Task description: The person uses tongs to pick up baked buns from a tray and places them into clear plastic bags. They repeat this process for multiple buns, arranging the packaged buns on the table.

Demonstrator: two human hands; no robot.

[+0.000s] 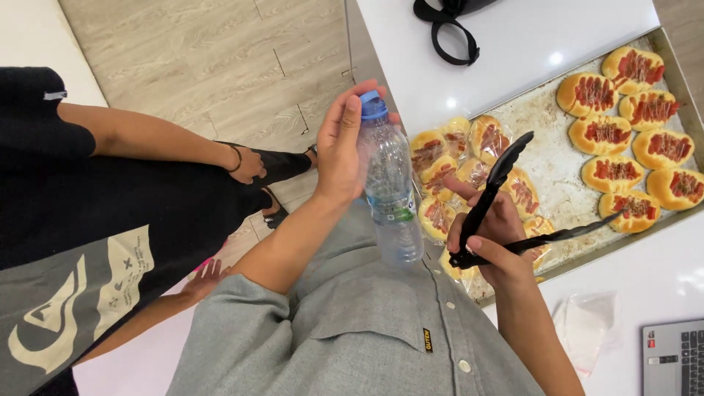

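My left hand (339,150) grips a clear plastic water bottle (389,183) with a blue cap (372,105), held upright against my chest. My fingers wrap its upper part near the cap. My right hand (493,238) holds black tongs (506,198), their two arms spread apart over the near end of a metal baking tray (546,158). The tray holds several round buns (612,172) topped with red sauce. Some buns near my hands sit in clear plastic wrap (440,158).
The tray lies on a white table (506,44). A black strap (447,33) lies at the table's far side. A laptop corner (675,356) and an empty clear bag (587,326) are at right. Another person in black (110,191) stands close at left on the wooden floor.
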